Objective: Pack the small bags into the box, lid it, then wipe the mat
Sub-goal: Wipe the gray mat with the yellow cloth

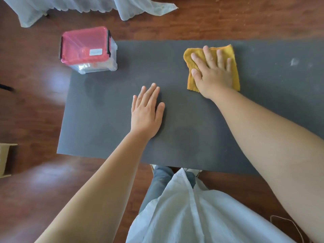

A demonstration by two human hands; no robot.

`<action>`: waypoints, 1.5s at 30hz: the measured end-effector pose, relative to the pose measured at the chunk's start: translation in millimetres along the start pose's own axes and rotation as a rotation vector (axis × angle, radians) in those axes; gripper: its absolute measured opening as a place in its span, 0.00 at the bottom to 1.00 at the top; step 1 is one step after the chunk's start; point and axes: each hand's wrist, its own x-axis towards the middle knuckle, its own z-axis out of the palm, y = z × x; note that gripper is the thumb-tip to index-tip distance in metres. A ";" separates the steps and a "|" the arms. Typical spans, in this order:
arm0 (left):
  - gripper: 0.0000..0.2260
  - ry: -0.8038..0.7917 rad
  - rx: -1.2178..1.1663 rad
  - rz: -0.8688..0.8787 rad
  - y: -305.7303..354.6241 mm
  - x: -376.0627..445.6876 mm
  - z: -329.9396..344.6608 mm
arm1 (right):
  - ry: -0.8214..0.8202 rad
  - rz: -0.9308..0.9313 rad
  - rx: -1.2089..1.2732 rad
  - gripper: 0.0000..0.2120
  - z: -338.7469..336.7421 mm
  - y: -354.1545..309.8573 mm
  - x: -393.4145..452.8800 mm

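A dark grey mat (175, 130), flat, matte and faintly grainy, is laid on a glossy reddish wood-plank floor (35, 111); its right end is cut off by the frame edge, and pale smudges are seen on its far right part. A yellow cloth (192, 55), soft and nappy with a stitched hem, is spread roughly square on the mat's far right half. The right hand (213, 72) is pressed flat on the cloth, fingers straight and splayed, nothing gripped. The left hand (147, 113) is laid palm-down on bare mat near the middle, fingers straight and close together, holding nothing. A box (91, 65) of clear hard plastic, rectangular with rounded corners, is set on the mat's far left corner, overhanging the edge slightly; it is closed by a translucent pink lid (84, 44) with dark side latches and a small white label whose print cannot be read. The contents are blurred behind the walls. Sheer white fabric (52, 7) is draped at the far edge.
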 end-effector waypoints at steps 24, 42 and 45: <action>0.24 -0.135 0.141 0.125 112.3 88.2 56.8 | 0.055 0.335 0.057 0.26 -31.5 132.8 24.8; 0.26 -0.114 0.172 0.149 118.4 86.9 69.3 | 0.068 0.495 0.095 0.27 -12.5 214.8 -110.5; 0.27 -0.110 0.174 0.154 118.2 86.1 70.0 | 0.084 0.489 0.088 0.27 1.3 206.7 -160.8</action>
